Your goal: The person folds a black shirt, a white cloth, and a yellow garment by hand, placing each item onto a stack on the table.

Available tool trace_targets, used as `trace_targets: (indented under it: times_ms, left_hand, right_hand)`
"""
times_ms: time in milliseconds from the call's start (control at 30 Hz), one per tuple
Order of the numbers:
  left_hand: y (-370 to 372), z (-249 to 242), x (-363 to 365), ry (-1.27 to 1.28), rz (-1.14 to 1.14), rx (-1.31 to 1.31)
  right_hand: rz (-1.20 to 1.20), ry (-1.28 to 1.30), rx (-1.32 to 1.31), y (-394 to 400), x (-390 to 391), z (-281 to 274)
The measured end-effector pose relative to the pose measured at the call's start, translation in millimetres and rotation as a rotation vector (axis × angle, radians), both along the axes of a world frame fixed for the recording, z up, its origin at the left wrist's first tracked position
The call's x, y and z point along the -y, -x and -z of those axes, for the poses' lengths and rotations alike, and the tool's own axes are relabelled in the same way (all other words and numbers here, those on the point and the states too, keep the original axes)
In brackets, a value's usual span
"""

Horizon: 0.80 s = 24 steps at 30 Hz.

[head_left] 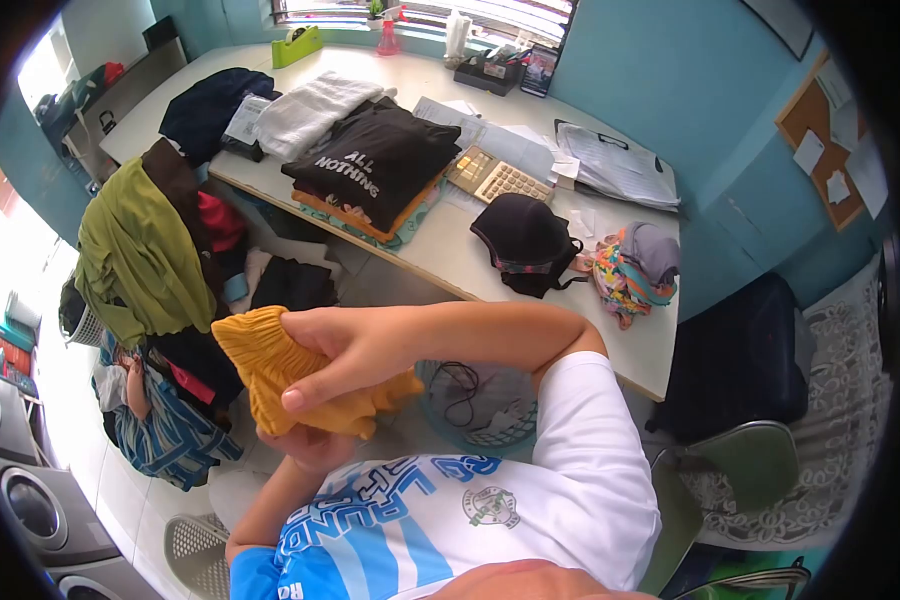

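Observation:
A mustard-yellow garment with a gathered, ribbed band [260, 370] is bunched up in front of my chest, away from the table. My right hand [345, 350] reaches across from the right and grips it from above, thumb lying over the cloth. From below, my left hand [315, 447] is closed on its lower edge, fingers partly hidden by the fabric. What kind of garment it is cannot be told. Nearest on the table [430, 265] are a stack of folded clothes topped by a black printed shirt [360, 165], a black bra [520, 235] and a floral cloth bundle [630, 275].
A heap with a green garment [145, 250] stands left; beside striped blue cloth [180, 430] is another person's arm [136, 390]. A blue basket [480, 410] sits below the table edge. A calculator [495, 178] and papers lie on top. A chair [730, 470] stands right.

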<state>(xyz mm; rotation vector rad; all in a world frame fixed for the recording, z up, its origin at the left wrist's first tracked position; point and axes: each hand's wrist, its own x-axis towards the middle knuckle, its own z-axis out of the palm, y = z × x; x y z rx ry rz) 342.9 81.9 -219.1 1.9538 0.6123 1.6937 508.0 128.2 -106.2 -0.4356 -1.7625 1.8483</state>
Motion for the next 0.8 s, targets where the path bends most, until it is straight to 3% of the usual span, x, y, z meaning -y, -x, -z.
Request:
trace_targets:
  times_ms: [167,233,300,433,500,600,700,800]
  left_hand:
    - [2.8,-14.8,-1.4,0.401,0.163,0.486]
    - [8.6,-15.1,-5.3,0.345,0.075,0.436]
    - [21.5,-13.0,-12.0,0.068,-0.159,0.144]
    - [28.8,-26.0,-14.1,0.105,-0.234,0.134]
    - [29.0,-31.8,-15.2,0.030,-0.262,0.119]
    - [31.9,-38.9,-15.9,-0.275,-0.392,-0.161]
    - [19.3,-51.2,-13.8,-0.399,-0.274,-0.156]
    - [14.0,-51.2,-5.0,-0.259,-0.219,-0.330]
  right_hand:
    - [-0.099,0.167,-0.179,5.9,2.8,1.5]
    - [-0.125,0.183,-0.199,7.4,2.9,5.4]
    - [-0.062,0.102,-0.133,5.0,1.9,3.5]
    - [0.168,0.055,-0.187,6.7,2.0,-1.0]
    - [0.226,0.160,-0.225,5.6,-1.5,-1.4]
    - [0.265,0.315,-0.312,5.8,-4.9,-2.0]
    - [0.242,0.326,-0.215,8.8,-5.8,4.1]
    - [0.282,0.213,-0.084,5.3,-3.3,-3.0]
